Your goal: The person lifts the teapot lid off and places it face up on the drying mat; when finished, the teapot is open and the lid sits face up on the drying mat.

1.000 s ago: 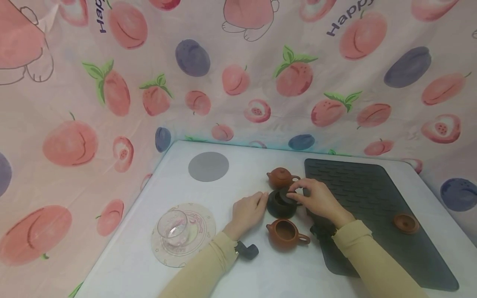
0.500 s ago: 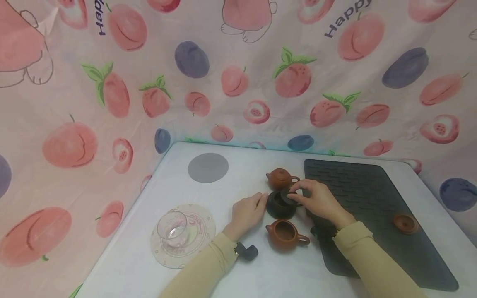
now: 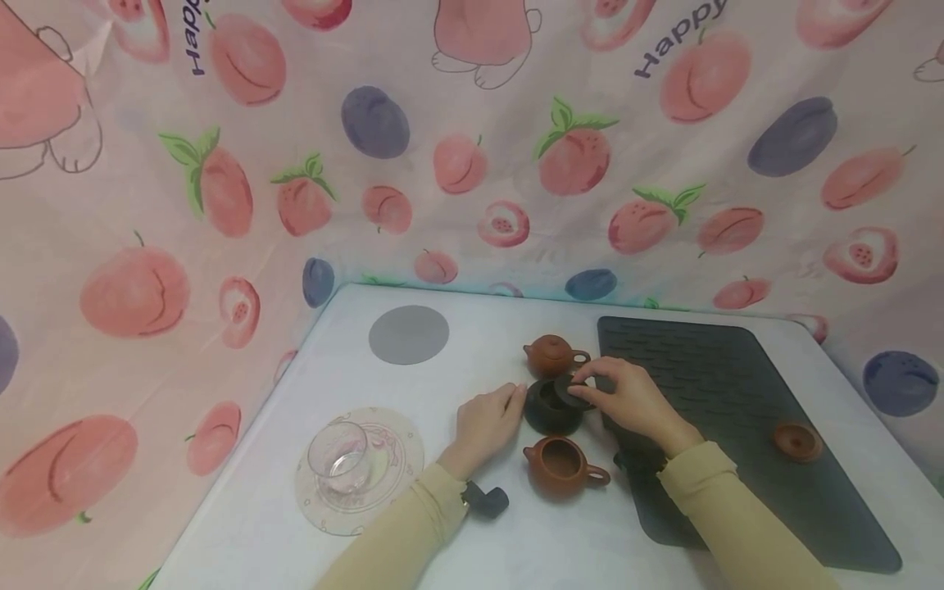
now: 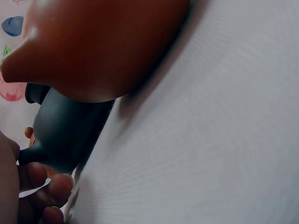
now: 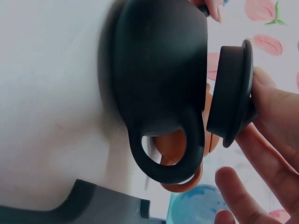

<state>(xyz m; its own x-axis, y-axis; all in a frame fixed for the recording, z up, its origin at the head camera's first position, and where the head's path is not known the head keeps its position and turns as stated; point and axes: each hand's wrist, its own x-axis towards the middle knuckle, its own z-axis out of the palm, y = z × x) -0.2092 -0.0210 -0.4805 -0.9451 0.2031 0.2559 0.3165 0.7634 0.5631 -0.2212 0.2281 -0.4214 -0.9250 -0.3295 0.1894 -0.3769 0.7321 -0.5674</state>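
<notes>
A black teapot (image 3: 547,419) stands upright in the middle of the white table, its top uncovered. Thumb and fingers of my left hand (image 3: 483,422) pinch its spout. My right hand (image 3: 636,403) pinches the black teapot lid (image 5: 232,91) by its knob. That lid hangs tilted over the handle side of the opening, with a gap between lid and rim in the right wrist view. In front stands a reddish-brown teapot (image 3: 549,485) without a lid. Behind the black one is a smaller-looking brown teapot (image 3: 549,358) with its lid on.
A dark ridged mat (image 3: 689,360) covers the table's right side, bearing a brown lid (image 3: 797,443). At left a clear glass cup (image 3: 338,451) stands on a round patterned coaster (image 3: 401,459). A flat grey disc (image 3: 409,334) lies at the back. Fruit-printed cloth (image 3: 442,213) hangs behind.
The camera view shifts slightly. Both hands keep their holds on the teapot's spout and the lid, with hardly any motion.
</notes>
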